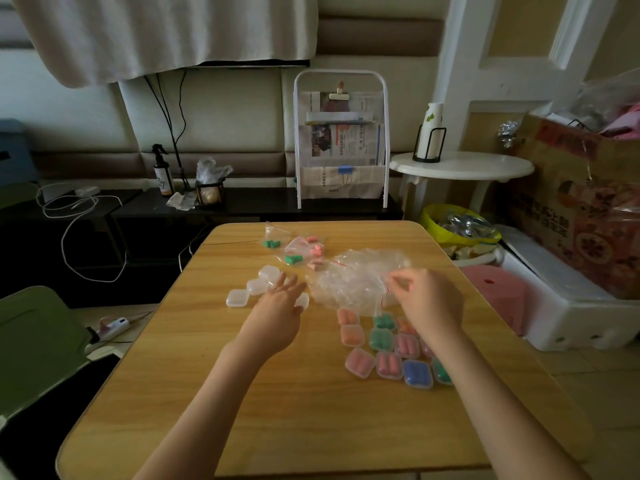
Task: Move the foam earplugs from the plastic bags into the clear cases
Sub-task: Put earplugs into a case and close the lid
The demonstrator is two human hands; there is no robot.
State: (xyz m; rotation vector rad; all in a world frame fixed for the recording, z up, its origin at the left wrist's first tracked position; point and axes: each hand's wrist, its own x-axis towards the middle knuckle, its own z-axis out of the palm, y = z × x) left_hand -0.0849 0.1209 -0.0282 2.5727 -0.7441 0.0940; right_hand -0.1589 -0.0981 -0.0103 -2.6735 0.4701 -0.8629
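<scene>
Small plastic bags with green earplugs (272, 243) and pink earplugs (316, 251) lie at the table's far side. A heap of empty clear bags (349, 277) fills the middle. Several empty clear cases (237, 298) sit left of the heap. My left hand (278, 315) reaches flat towards them, fingers straight, over one clear case (302, 300). My right hand (427, 299) hovers at the heap's right edge with fingers curled, pinching an empty clear bag by its edge. Several filled cases (389, 356) holding pink, green and blue earplugs lie below the heap, partly under my right wrist.
The wooden table (277, 410) ends close behind the bags. A green chair (38, 341) stands at the left, a pink stool (495, 292) and white foam box (568, 306) at the right. A newspaper rack (341, 143) stands behind the table.
</scene>
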